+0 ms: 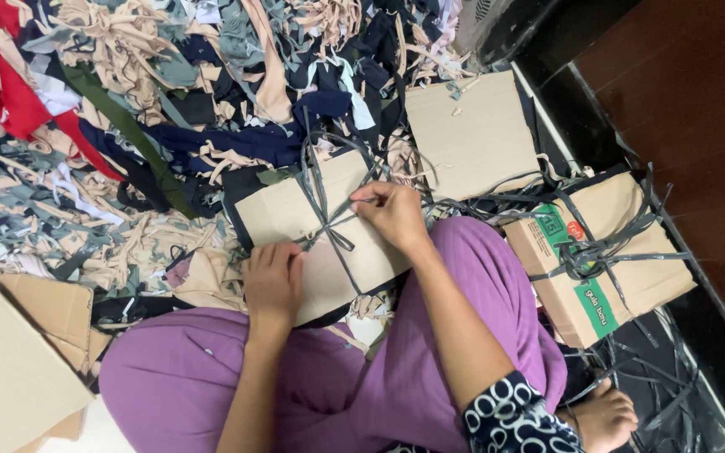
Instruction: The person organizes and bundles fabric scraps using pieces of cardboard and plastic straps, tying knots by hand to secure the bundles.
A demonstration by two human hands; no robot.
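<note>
— What are we gripping?

— Our right hand (393, 214) is pinching the dark strap (329, 220) at its knot; our left hand (272, 281) is pressing flat on the cardboard bundle (295, 214).

— How is it lying?

— On our lap, long axis slanting away rightward. Fabric scraps (127, 109) are crowding beyond it; another tied box (602, 252) is sitting to the right.

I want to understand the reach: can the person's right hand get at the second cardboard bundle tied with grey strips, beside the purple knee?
Probably yes. The right hand pinches a grey strip on the cardboard bundle on the lap, and the second tied cardboard bundle lies to its right on the dark floor, with only loose strips and the purple-clad knee between.
</note>
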